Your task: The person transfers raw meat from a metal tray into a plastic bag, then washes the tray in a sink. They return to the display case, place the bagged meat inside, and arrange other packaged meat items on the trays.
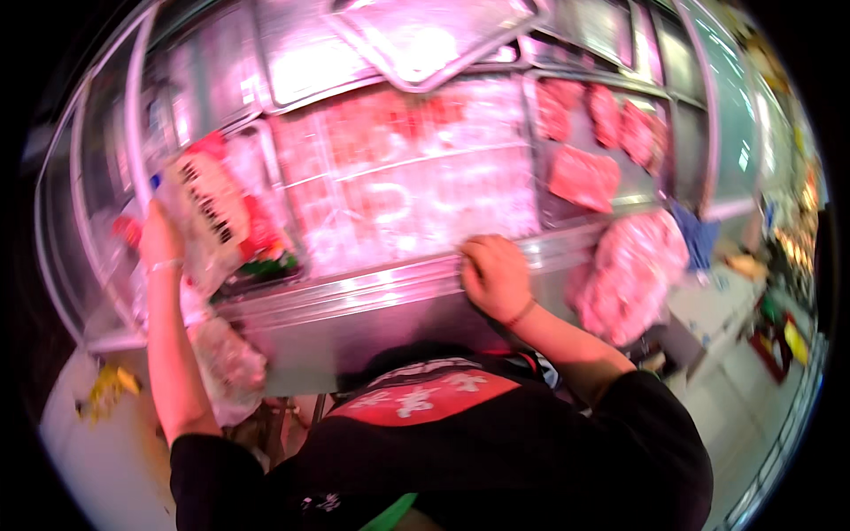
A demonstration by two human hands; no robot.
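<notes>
At the left end of a metal display case, my left hand [161, 237] is closed at the edge of a pale printed plastic bag [211, 208]. The fingertips are blurred and partly hidden by it. Red and green packaging [262, 234] lies against the bag's right side. My right hand [498, 279] rests with curled fingers over the case's metal front rail [381, 285]. Beyond that hand spreads a wide pink-lit case floor [398, 181], wet-looking, with reddish patches.
Several raw meat pieces [584, 177] lie in a tray at the right. A large bag of pinkish meat [633, 274] hangs over the front right. Metal trays [425, 44] line the back, one set askew. Another clear bag [228, 367] hangs below the left front.
</notes>
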